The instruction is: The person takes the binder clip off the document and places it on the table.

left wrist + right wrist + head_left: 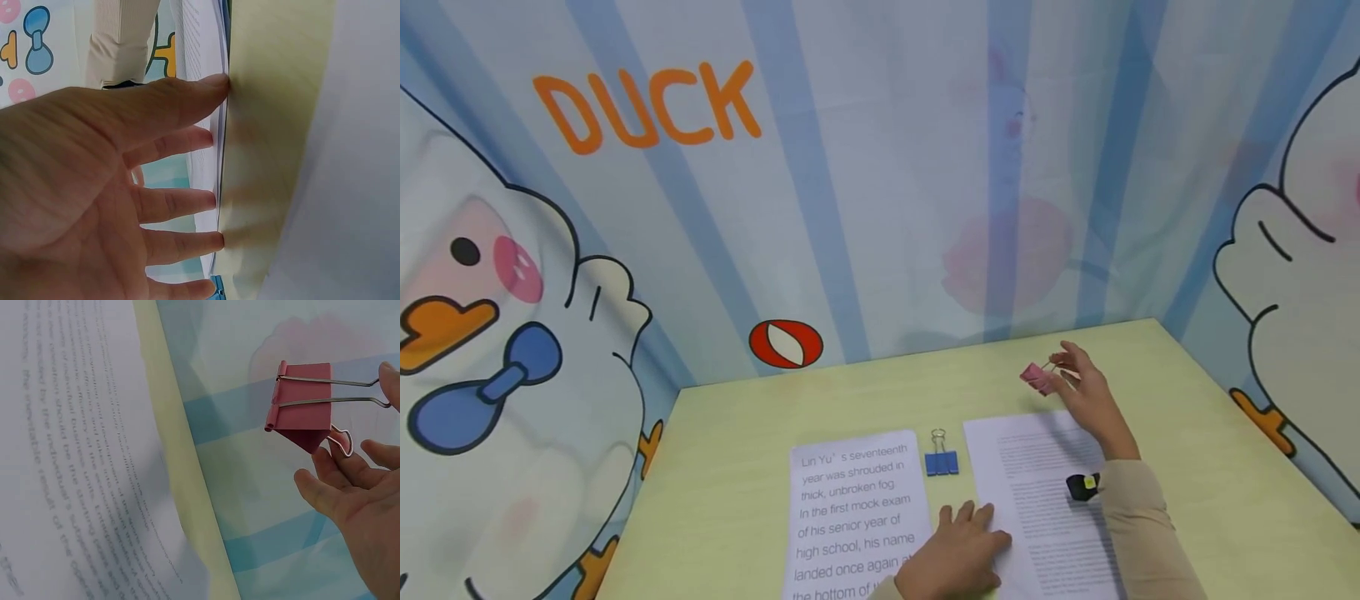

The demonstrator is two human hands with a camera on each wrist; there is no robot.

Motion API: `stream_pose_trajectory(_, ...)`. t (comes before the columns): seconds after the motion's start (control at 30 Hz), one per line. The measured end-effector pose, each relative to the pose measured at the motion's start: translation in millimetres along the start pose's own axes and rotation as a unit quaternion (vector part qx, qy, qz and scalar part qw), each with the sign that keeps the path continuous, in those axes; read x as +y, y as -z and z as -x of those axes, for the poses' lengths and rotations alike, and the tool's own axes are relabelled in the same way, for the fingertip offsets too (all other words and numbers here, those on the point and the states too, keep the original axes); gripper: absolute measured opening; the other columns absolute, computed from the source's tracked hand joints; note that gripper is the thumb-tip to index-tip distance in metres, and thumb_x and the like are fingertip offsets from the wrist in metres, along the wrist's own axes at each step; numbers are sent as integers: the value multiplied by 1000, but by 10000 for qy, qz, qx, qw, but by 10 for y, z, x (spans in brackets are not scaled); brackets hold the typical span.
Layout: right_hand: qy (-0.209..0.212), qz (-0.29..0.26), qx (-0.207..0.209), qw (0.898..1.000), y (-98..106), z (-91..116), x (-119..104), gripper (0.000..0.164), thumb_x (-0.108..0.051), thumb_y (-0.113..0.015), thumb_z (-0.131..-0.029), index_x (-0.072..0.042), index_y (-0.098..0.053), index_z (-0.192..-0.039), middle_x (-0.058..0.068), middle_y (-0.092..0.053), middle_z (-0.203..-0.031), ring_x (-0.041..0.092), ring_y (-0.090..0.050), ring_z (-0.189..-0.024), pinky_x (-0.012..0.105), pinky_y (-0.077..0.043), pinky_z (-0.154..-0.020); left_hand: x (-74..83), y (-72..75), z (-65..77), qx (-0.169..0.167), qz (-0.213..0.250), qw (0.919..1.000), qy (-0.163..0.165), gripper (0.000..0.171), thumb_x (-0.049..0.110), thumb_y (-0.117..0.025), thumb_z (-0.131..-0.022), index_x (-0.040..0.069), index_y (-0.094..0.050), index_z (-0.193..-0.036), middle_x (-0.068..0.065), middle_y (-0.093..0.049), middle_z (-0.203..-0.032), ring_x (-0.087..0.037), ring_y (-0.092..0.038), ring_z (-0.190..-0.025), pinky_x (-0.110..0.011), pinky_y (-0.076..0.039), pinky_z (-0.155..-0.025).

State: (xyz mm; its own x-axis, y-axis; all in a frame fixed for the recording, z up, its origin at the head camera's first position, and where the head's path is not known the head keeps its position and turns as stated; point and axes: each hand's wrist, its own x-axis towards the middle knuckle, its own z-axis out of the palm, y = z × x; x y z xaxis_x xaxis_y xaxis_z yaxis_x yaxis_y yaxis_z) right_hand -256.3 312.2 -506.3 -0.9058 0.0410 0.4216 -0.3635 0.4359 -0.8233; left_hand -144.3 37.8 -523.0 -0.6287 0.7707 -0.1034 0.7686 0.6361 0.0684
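Up off the table at the far right, my right hand (1092, 407) pinches a pink binder clip (1036, 379) by its wire handles. In the right wrist view the thumb is on one handle of the clip (305, 403), with fingers beside the other. My left hand (953, 552) rests with fingers spread at the left edge of a stack of small-print paper (1017, 492). The left wrist view shows the thumb and straight fingertips along that paper edge (223, 144). A blue binder clip (942, 463) lies just beyond the left hand, between the papers.
A large-print sheet (850, 508) lies to the left of the left hand. A black wrist camera (1081, 487) sits at the right sleeve, above the small-print stack. The pale yellow table (722, 500) ends at a striped curtain (880, 208) with duck pictures.
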Motion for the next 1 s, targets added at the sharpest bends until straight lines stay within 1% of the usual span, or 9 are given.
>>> stream_pose_trajectory(0.1,-211,-172,-17,9996,64,13,-9,65,-6,-56,-103,8,-19,-155,35,-47,-136,46,-46,-127,13,-39,-99,10,10,0,-18,22,10000,12,42,38,-83,-80,32,-72,-119,2,-58,-130,-20,-52,-119,-47,-42,-98)
stream_pose_trajectory(0.17,-307,-313,-3,9990,103,20,-8,68,-8,-56,-104,7,-15,-156,35,-46,-138,38,-49,-125,6,-37,-91,17,15,-3,-49,58,10000,23,42,38,-83,-80,32,-72,-120,2,-58,-132,-21,-52,-121,-48,-42,-99)
stream_pose_trajectory(0.23,-361,-321,21,9988,142,29,-7,70,-9,-56,-104,6,-13,-157,35,-47,-139,23,-53,-121,5,-38,-89,23,16,-5,-70,95,9999,41,43,38,-82,-80,32,-71,-121,1,-57,-134,-22,-52,-123,-50,-42,-100)
stream_pose_trajectory(0.33,-449,-415,82,9981,195,35,15,72,-10,-56,-104,6,-11,-158,35,-46,-140,1,-53,-112,6,-40,-87,26,16,-4,-63,116,9999,72,43,39,-82,-80,32,-71,-122,1,-57,-136,-22,-52,-124,-50,-41,-101)
stream_pose_trajectory(0.43,-601,-611,202,9961,247,57,25,76,-12,-57,-104,4,-8,-159,35,-46,-141,-10,-53,-106,7,-41,-86,22,14,0,-14,84,9999,73,42,39,-83,-80,32,-72,-120,1,-58,-133,-21,-52,-119,-48,-42,-99)
stream_pose_trajectory(0.53,-854,-659,332,9936,303,86,33,81,-17,-60,-103,1,-5,-160,32,-47,-142,-14,-55,-101,8,-41,-87,13,9,7,3,89,9999,59,42,38,-83,-79,32,-72,-119,1,-58,-133,-21,-52,-119,-48,-41,-98)
stream_pose_trajectory(0.67,-1155,-498,398,9913,384,120,43,87,-26,-63,-101,-2,-4,-161,28,-48,-143,-17,-55,-98,8,-39,-86,2,-2,10,-35,144,9999,61,42,37,-83,-80,31,-72,-120,0,-57,-135,-22,-52,-120,-48,-41,-99)
stream_pose_trajectory(0.87,-1283,-610,512,9885,503,158,99,85,-24,-61,-102,1,-4,-160,32,-46,-143,-16,-55,-99,9,-41,-84,4,-16,-1,-31,189,9998,78,43,37,-83,-80,31,-72,-120,-1,-57,-138,-23,-52,-123,-49,-41,-99)
stream_pose_trajectory(1.0,-1457,-625,579,9857,579,193,134,84,-27,-60,-103,0,-5,-160,25,-50,-142,-15,-56,-99,9,-42,-84,8,-19,-1,29,97,9999,17,43,39,-84,-79,30,-72,-120,-2,-58,-137,-21,-52,-118,-46,-42,-96)
